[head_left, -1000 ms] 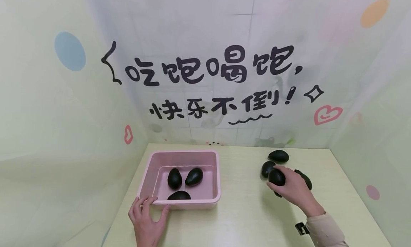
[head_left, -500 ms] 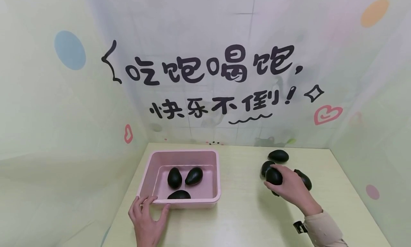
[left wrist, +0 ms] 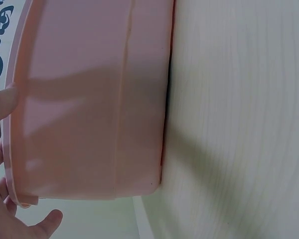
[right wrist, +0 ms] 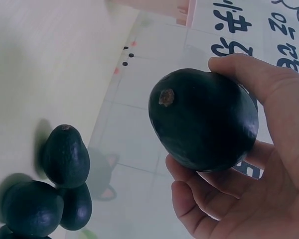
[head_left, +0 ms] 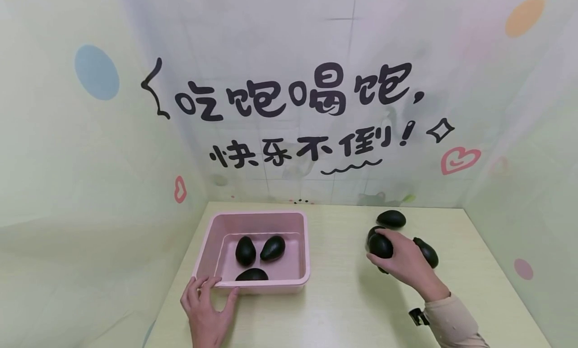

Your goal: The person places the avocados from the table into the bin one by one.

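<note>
A dark green avocado (head_left: 381, 246) is pinched between the thumb and fingers of my right hand (head_left: 408, 260). The right wrist view shows that avocado (right wrist: 203, 119) held up, its stem scar visible, in the hand (right wrist: 259, 164). Near the front left corner of a pink bin (head_left: 271, 283), my left hand (head_left: 207, 308) grips the rim, thumb on the front wall and fingers over the edge. Inside the bin lie three avocados (head_left: 246, 251). The left wrist view shows the bin's outer wall (left wrist: 84, 109) beside the left hand (left wrist: 10, 199).
Behind and around the right hand, more avocados rest on the table (head_left: 334, 308), one (head_left: 391, 219) at the back and one (head_left: 426, 252) to the right; another is partly hidden. A printed curtain (head_left: 280, 36) hangs behind and at both sides.
My right hand has moved slightly left with the avocado in its grip. The left hand and the bin have stayed where they were.
</note>
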A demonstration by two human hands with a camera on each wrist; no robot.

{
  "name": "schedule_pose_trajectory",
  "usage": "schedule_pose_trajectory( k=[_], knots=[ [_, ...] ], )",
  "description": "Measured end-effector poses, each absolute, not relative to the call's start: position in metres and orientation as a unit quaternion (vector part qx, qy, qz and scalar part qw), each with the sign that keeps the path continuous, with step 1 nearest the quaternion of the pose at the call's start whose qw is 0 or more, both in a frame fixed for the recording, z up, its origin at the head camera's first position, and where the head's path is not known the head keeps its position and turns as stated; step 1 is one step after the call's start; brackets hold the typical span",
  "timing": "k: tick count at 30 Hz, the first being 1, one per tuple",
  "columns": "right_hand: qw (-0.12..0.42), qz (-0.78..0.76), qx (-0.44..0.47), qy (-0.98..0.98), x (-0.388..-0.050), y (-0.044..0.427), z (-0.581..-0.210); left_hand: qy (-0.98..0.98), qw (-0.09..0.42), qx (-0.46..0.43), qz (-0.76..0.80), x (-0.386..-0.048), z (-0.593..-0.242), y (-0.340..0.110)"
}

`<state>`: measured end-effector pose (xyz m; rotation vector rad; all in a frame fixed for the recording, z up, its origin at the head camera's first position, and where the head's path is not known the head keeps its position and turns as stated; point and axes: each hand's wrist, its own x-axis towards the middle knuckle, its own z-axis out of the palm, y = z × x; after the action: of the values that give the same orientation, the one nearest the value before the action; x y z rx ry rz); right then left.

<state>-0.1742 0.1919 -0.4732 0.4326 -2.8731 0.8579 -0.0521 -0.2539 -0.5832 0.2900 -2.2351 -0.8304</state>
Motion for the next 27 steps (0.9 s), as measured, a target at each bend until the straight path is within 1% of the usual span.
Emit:
schedule_pose_trajectory(
  k=[5, 19, 27],
  knots=[
    [0.047, 0.289, 0.148, -0.945, -0.175, 0.185, -0.468, -0.870, 0.353, 0.122, -0.321, -0.051, -0.582, -0.254],
    [0.057, 0.294, 0.157, -0.941, -0.178, 0.171, -0.460, -0.864, 0.369, 0.106, -0.326, -0.052, -0.584, -0.256],
    [0.061, 0.298, 0.160, -0.939, -0.179, 0.163, -0.454, -0.863, 0.362, 0.110, -0.333, -0.050, -0.582, -0.257]
  ],
)
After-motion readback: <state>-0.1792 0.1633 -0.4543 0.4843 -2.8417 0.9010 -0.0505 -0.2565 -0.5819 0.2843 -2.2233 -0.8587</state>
